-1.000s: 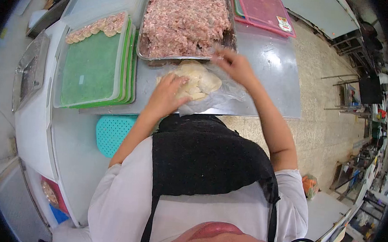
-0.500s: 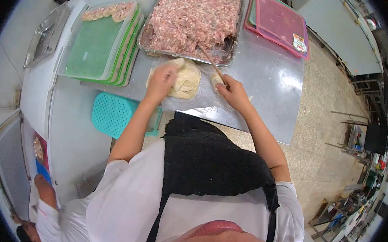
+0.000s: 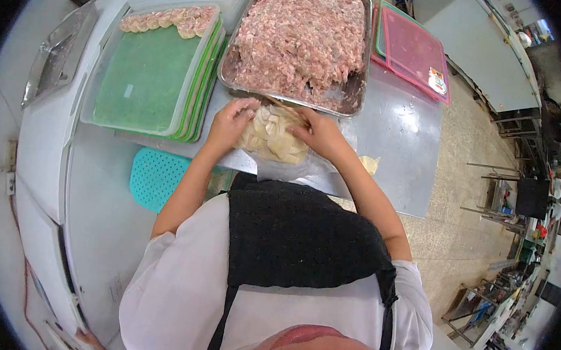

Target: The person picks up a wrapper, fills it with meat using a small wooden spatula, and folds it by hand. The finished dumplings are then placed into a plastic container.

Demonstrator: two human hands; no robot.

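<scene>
A heap of pale, thin dough wrappers [image 3: 275, 134] lies on a plastic bag at the table's front edge. My left hand [image 3: 231, 123] is at the heap's left side, fingers curled together; what they hold is too small to make out. On the heap's right, my right hand [image 3: 320, 133] is closed around a thin stick, whose tip points left along the tray's near edge. Just beyond both hands stands a metal tray [image 3: 286, 100] heaped with minced meat [image 3: 297, 33]. One loose wrapper [image 3: 370, 164] rests right of my right forearm.
Stacked green-based containers [image 3: 147, 78] stand at the left, the top one with a row of filled dumplings [image 3: 168, 19]. Pink and green lids [image 3: 414, 51] lie at the back right. A turquoise perforated basket [image 3: 156, 178] is below the table's left front edge.
My right hand has moved left to the heap, its stick now out of the meat. The wrappers are more spread apart. A loose wrapper shows at the right.
</scene>
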